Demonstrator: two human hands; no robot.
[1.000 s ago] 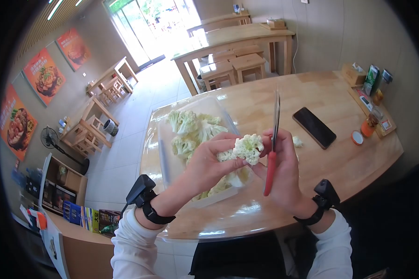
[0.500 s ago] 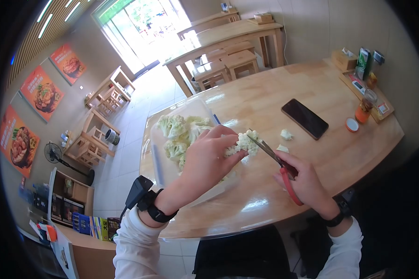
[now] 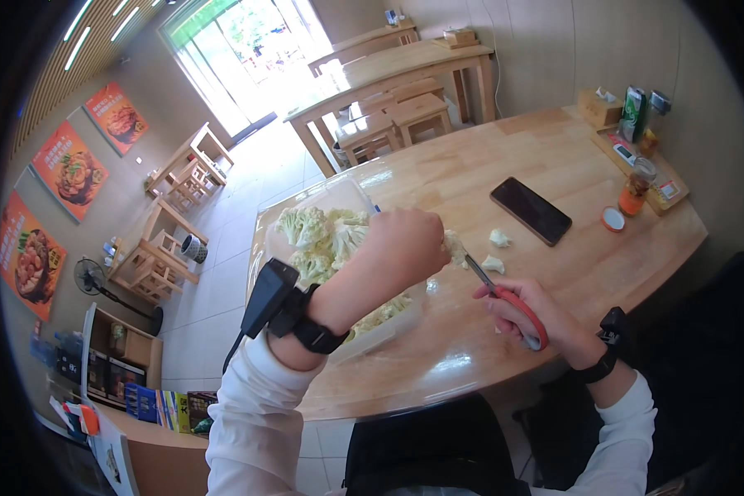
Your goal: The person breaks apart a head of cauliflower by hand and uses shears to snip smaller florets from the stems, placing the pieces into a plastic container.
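Observation:
My left hand (image 3: 407, 244) is closed on a cauliflower piece (image 3: 454, 248), most of it hidden behind the hand. In my right hand (image 3: 525, 312) are red-handled scissors (image 3: 531, 317), their blades pointing up and left to the edge of that piece. Beneath and left of my left forearm, a clear plastic container (image 3: 278, 248) holds several cauliflower florets (image 3: 303, 226). Two small cauliflower bits, an upper one (image 3: 500, 238) and a lower one (image 3: 493, 264), lie on the wooden table (image 3: 438, 331) near the blades.
A dark phone (image 3: 531, 211) lies beyond the bits. At the right back, a wooden tray (image 3: 668, 183) stands near an orange jar (image 3: 636, 192), a loose lid (image 3: 612, 219) and a tissue box (image 3: 599, 107). A black chair (image 3: 434, 450) is at the near edge.
My left hand has turned over, its back now covering more of the cauliflower piece. The scissors have shifted slightly down, with the fingers of my right hand more spread. The view has shifted slightly.

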